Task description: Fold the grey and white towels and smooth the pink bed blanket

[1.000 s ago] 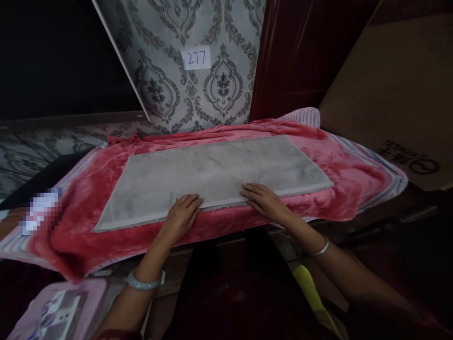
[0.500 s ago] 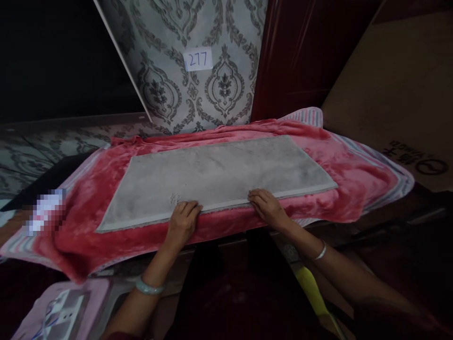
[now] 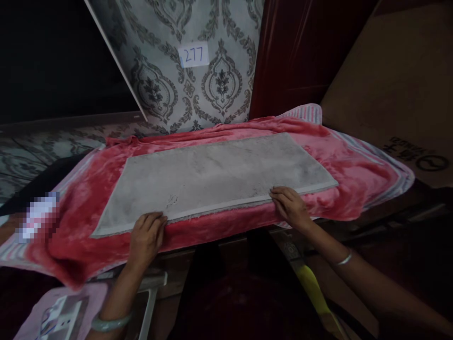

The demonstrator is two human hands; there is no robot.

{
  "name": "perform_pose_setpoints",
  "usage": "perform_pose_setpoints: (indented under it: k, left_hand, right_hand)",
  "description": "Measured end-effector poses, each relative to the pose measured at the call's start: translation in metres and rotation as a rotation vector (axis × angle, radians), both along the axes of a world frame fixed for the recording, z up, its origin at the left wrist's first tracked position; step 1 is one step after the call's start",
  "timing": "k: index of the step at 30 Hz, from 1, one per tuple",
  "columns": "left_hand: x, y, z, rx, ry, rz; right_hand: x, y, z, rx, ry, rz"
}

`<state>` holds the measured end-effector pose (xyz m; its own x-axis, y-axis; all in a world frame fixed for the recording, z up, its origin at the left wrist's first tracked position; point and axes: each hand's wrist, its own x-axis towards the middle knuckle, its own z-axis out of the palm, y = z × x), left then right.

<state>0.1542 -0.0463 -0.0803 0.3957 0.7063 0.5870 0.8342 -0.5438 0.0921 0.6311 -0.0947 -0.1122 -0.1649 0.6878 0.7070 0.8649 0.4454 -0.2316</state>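
Note:
A grey plush towel (image 3: 212, 174), folded into a long rectangle with a pale band along its near edge, lies flat on a red plush blanket (image 3: 198, 233). My left hand (image 3: 146, 233) is closed on the near edge of the towel, left of its middle. Toward the right part of the same edge, my right hand (image 3: 290, 206) pinches the band with its fingers bent. The thumbs and the underside of the edge are mostly hidden. A small rough patch shows on the towel near my left hand.
A dark screen (image 3: 67, 61) stands at the back left. Patterned wallpaper carries a paper marked 277 (image 3: 193, 54). At right leans a large cardboard box (image 3: 392, 89). Below left lie a pink item (image 3: 94, 302) and a white power strip (image 3: 63, 314); a yellow object (image 3: 313, 288) is low right.
My hands have moved apart along the towel's near edge, the left one further left and the right one further right. The towel lies almost as before.

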Motion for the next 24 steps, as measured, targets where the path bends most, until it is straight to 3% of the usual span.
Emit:
perform_pose_setpoints:
  k: [5, 8, 10, 13, 15, 19, 24]
  left_hand:
    - [0.013, 0.023, 0.029, -0.081, 0.050, 0.120]
    - [0.051, 0.052, 0.048, -0.148, 0.080, 0.118]
    - [0.081, 0.067, 0.052, -0.190, 0.125, 0.116]
    - [0.115, 0.075, 0.044, -0.314, 0.232, 0.089]
    - [0.123, 0.075, 0.033, -0.388, 0.278, 0.071]
    - [0.118, 0.073, 0.019, -0.411, 0.291, 0.068]
    - [0.115, 0.075, 0.017, -0.367, 0.260, 0.064]
  right_hand:
    - [-0.007, 0.016, 0.027, -0.082, -0.016, -0.049]
    - [-0.032, 0.048, 0.050, -0.134, -0.071, -0.039]
    - [-0.056, 0.068, 0.058, -0.214, -0.157, -0.010]
    - [-0.085, 0.083, 0.055, -0.397, -0.306, 0.071]
    - [-0.093, 0.084, 0.047, -0.476, -0.358, 0.113]
    - [-0.091, 0.079, 0.037, -0.505, -0.371, 0.124]
    - [-0.092, 0.078, 0.043, -0.525, -0.335, 0.126]
